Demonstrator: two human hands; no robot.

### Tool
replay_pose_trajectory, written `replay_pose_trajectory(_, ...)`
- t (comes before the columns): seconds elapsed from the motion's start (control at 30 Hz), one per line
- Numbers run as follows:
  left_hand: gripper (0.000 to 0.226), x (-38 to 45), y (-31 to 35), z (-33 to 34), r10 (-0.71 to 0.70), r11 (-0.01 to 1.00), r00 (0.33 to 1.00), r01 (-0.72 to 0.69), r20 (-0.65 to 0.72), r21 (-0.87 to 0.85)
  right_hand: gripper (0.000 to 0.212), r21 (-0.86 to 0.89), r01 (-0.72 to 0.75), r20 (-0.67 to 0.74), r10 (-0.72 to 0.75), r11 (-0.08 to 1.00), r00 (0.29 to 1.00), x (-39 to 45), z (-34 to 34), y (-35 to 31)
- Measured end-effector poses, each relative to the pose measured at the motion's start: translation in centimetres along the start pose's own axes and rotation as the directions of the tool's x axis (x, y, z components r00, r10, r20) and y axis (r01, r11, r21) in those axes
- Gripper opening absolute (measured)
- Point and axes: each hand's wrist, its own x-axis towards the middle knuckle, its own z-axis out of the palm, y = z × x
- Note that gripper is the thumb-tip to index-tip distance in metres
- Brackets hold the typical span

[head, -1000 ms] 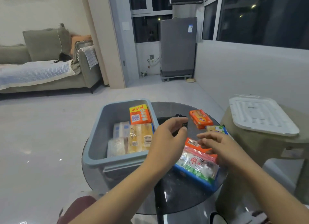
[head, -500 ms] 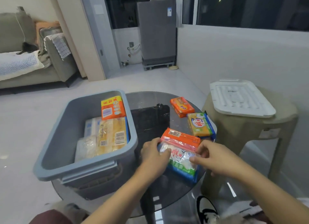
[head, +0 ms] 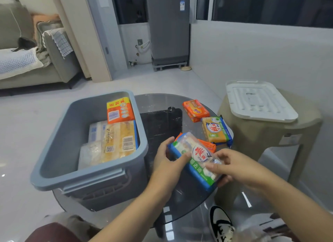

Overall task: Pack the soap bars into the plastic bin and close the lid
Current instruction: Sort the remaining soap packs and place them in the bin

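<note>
Gripping blue-edged soap multipack point(head: 195, 159) both ends, left hand point(head: 166, 163) and right hand point(head: 239, 167) curled round it, just right of bin point(head: 86, 178). Risks: slick film slipping; pack clipping bin rim; sweeping orange pack point(head: 207, 145) underneath off table.

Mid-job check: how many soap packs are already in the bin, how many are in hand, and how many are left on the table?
In the grey plastic bin: 4 soap packs
Held by left hand and right hand: 1 blue-and-green clear-wrapped soap pack
On the round glass table: 3 soap packs
Total: 8
</note>
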Motion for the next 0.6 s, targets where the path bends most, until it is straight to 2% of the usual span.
replay_pose_trajectory(0.1, 0.049, 0.2, 0.7, 1.2, -0.055, 0.964, 0.988, 0.091, 0.147, -0.250, 0.050, 0.160, 0.058, 0.037, -0.065, 0.985, 0.997, -0.3, -0.4, -0.5)
replay_pose_trajectory(0.17, 0.055, 0.4, 1.0, 2.0, -0.069, 0.942, 0.965, 0.147, 0.254, -0.302, 0.050, 0.221, 0.089, -0.008, -0.089, 0.971, 0.996, -0.2, -0.4, -0.8)
replay_pose_trajectory(0.23, 0.049, 1.0, 1.3, 2.5, -0.075, 0.943, 0.954, 0.163, 0.291, -0.290, 0.046, 0.229, 0.114, -0.058, -0.103, 0.967, 0.993, 0.0, -0.5, -1.2)
replay_pose_trajectory(0.33, 0.041, 2.2, 1.7, 2.8, -0.068, 0.941, 0.967, 0.143, 0.244, -0.305, 0.031, 0.047, 0.110, -0.167, -0.101, 0.993, 0.981, 1.2, -1.3, -2.0)
replay_pose_trajectory(0.43, 0.038, 3.1, 1.7, 2.4, -0.068, 0.932, 0.984, 0.120, 0.162, -0.341, 0.025, -0.190, 0.085, -0.415, -0.158, 0.978, 0.896, 3.8, -2.8, -2.0)
replay_pose_trajectory(0.5, 0.037, 3.4, 1.3, 2.1, -0.078, 0.927, 0.986, 0.125, 0.145, -0.352, 0.033, -0.252, 0.041, -0.506, -0.168, 0.967, 0.846, 5.7, -3.6, -1.8)
replay_pose_trajectory(0.6, 0.040, 3.6, 0.8, 1.8, -0.100, 0.924, 0.986, 0.141, 0.132, -0.356, 0.057, -0.339, -0.135, -0.549, -0.079, 0.931, 0.832, 8.1, -4.5, -0.8)
